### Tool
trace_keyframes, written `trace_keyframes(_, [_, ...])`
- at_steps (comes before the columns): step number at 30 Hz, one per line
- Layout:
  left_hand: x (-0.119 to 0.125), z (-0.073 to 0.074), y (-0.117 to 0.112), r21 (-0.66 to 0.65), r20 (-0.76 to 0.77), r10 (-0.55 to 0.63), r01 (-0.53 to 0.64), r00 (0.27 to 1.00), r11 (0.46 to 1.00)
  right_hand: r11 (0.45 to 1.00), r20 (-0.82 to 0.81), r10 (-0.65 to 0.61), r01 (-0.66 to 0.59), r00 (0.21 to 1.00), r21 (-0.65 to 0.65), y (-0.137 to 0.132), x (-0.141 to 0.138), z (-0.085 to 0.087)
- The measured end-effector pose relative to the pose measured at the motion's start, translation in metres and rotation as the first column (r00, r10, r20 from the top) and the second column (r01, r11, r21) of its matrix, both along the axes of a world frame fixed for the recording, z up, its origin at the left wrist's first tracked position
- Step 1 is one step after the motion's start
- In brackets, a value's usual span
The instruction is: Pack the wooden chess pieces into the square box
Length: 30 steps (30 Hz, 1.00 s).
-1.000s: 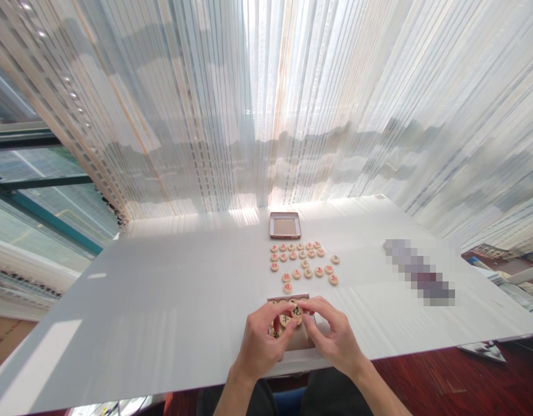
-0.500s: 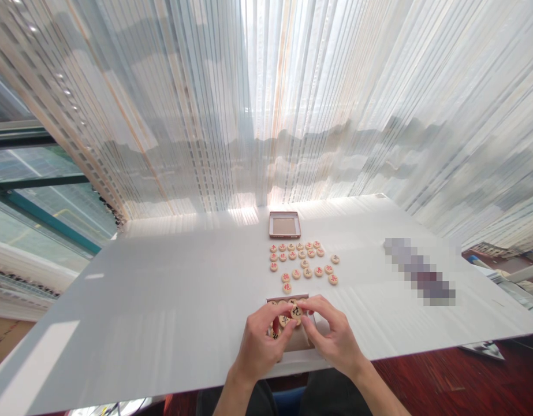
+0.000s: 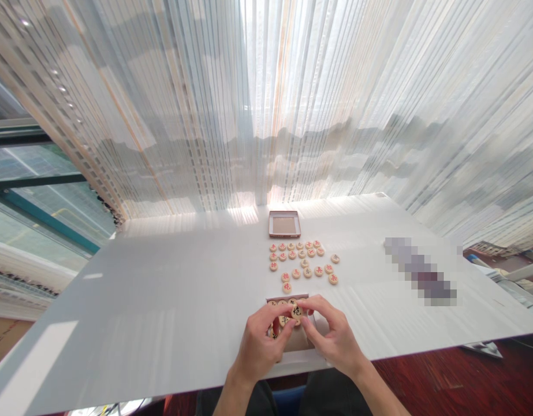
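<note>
A round Chinese chess piece (image 3: 297, 311) with a black character is pinched between the fingertips of both hands, tilted so its face shows. My left hand (image 3: 264, 338) grips it from the left side, my right hand (image 3: 331, 332) from the right. Beneath them sits an open box (image 3: 298, 342) at the table's front edge, with several more chess pieces (image 3: 284, 321) in it. My hands hide parts of the box and some pieces. Beyond the box, several chess pieces (image 3: 296, 273) with red or black characters lie face up in loose rows.
The box lid (image 3: 284, 225), inside facing up, lies behind the rows on the white table (image 3: 162, 300). A blurred-out item (image 3: 420, 271) lies at the right. A striped sheer curtain (image 3: 266, 104) hangs along the table's back edge.
Both hands keep their hold on the same piece with almost no movement. The pieces on the table lie as before.
</note>
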<state>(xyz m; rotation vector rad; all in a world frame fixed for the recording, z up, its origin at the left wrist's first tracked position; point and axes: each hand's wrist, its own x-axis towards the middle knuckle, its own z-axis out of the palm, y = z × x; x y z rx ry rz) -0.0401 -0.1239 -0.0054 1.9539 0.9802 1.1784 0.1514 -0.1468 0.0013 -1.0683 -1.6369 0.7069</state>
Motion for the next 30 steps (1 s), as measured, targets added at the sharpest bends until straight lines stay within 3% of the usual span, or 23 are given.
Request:
trace_keyframes(15, [0.0001,-0.0006,0.0,-0.016,0.002,-0.011,0.011,1.0,1.0,0.999,-0.044,0.049,-0.048,0.998,0.025,0.0011,0.0009,-0.0027])
trace_keyframes(30, [0.0002,-0.0001,0.0005,0.0,-0.007,0.005,-0.005,1.0,1.0,1.0,-0.024,0.02,-0.02,1.0,0.004,-0.0001,0.0005,-0.0024])
